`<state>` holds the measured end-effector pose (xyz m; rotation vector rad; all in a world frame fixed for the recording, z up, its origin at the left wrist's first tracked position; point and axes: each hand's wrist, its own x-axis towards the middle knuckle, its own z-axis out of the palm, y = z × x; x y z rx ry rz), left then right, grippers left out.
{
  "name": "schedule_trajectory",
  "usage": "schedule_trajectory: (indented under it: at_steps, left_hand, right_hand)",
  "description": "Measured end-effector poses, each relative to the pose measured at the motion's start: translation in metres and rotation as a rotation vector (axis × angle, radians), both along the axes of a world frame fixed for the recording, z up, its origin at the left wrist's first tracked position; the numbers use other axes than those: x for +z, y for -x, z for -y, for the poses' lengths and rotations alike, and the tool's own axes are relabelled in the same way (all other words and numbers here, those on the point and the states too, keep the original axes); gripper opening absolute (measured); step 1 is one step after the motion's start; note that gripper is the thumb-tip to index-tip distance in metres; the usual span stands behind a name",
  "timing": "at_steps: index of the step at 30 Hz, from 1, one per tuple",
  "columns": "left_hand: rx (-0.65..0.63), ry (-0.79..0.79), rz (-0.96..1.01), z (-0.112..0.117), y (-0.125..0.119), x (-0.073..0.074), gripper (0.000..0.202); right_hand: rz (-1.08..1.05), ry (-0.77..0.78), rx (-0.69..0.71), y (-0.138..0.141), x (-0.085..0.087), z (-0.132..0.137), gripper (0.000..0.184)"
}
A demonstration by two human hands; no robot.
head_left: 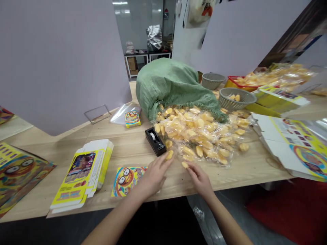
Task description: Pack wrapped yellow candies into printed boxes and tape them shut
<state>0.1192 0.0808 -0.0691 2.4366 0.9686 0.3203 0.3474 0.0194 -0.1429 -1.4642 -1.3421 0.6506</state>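
A heap of small yellow oval pieces in clear wrappers (196,132) spills from the mouth of a green woven sack (168,81). My left hand (154,173) is at the heap's near left edge, its fingertips closed around a yellow wrapped piece (169,155). My right hand (200,178) pinches another yellow wrapped piece (184,164) between thumb and fingers, just in front of the heap. A black tape dispenser (155,142) stands beyond my left fingers. Partly under my left forearm lies a flat, colourful printed card or packet (126,180) with a cartoon face.
Flattened yellow cartons (81,173) lie at left, with a larger printed box (19,177) beyond. A small printed packet (132,119) rests on clear plastic bags (119,114). An open carton (293,143) and grey baskets (237,98) stand at right. The table edge is close to me.
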Motion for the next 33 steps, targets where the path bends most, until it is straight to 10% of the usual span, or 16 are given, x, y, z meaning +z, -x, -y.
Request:
schedule_trajectory:
  at_steps: [5, 10, 13, 18, 25, 29, 33]
  left_hand:
    - [-0.117, 0.029, 0.206, -0.039, -0.09, -0.019, 0.088]
    - [-0.162, 0.447, 0.587, -0.056, -0.133, -0.007, 0.082]
    - [-0.135, 0.567, 0.523, -0.051, -0.12, 0.011, 0.039]
    - [-0.118, 0.688, 0.17, -0.029, -0.034, 0.037, 0.03]
    - [0.542, 1.036, 0.897, -0.006, 0.011, 0.036, 0.053]
    - [0.872, 0.582, 0.984, 0.006, -0.005, 0.004, 0.041]
    - [0.897, 0.187, 0.833, 0.018, 0.007, -0.008, 0.043]
  right_hand:
    - [-0.778, 0.149, -0.026, -0.031, 0.034, -0.02, 0.027]
    - [-0.856, 0.228, 0.144, -0.056, 0.071, -0.05, 0.029]
    - [-0.832, 0.271, 0.29, -0.066, 0.092, -0.053, 0.032]
    - [-0.472, 0.374, 0.407, -0.097, 0.109, -0.043, 0.031]
    - [0.623, -0.051, -0.089, -0.072, 0.062, -0.061, 0.023]
    - [0.939, -0.176, -0.123, -0.012, 0.026, -0.04, 0.039]
    - [0.984, -0.228, 0.071, 0.03, 0.014, -0.035, 0.044]
